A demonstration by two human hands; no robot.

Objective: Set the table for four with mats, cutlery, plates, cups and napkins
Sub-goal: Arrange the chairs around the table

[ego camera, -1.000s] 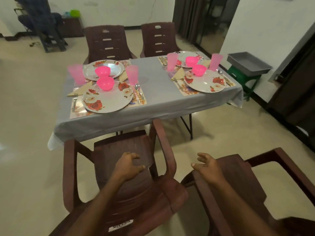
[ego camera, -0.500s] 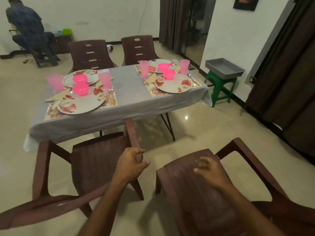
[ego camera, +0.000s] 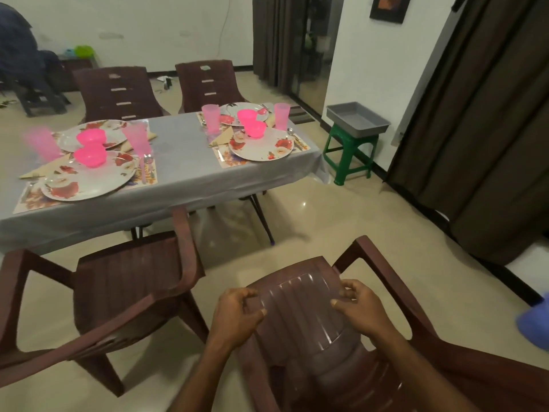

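The table (ego camera: 178, 162) has a grey cloth and place settings on floral mats. Each of the two nearer settings has a floral plate (ego camera: 89, 182) (ego camera: 261, 148), a pink bowl (ego camera: 90, 156) (ego camera: 255, 128), a pink cup (ego camera: 138, 141) (ego camera: 281, 115), a folded napkin (ego camera: 222, 138) and cutlery. Two more plates lie behind them. Below me stands a brown plastic chair (ego camera: 303, 292). My left hand (ego camera: 237, 316) grips the left edge of its seat. My right hand (ego camera: 359, 310) grips the seat's right side.
A second brown chair (ego camera: 127, 278) stands at the table's near left. Two more chairs (ego camera: 118, 93) (ego camera: 208, 84) are on the far side. A grey tray (ego camera: 356, 120) sits on a green stool (ego camera: 347, 156) at the right, near dark curtains (ego camera: 475, 129). A person (ego camera: 20, 55) sits far left.
My left hand has left the left chair's armrest and moved onto the right chair. My right hand has closed on its seat. The view has swung to the right.
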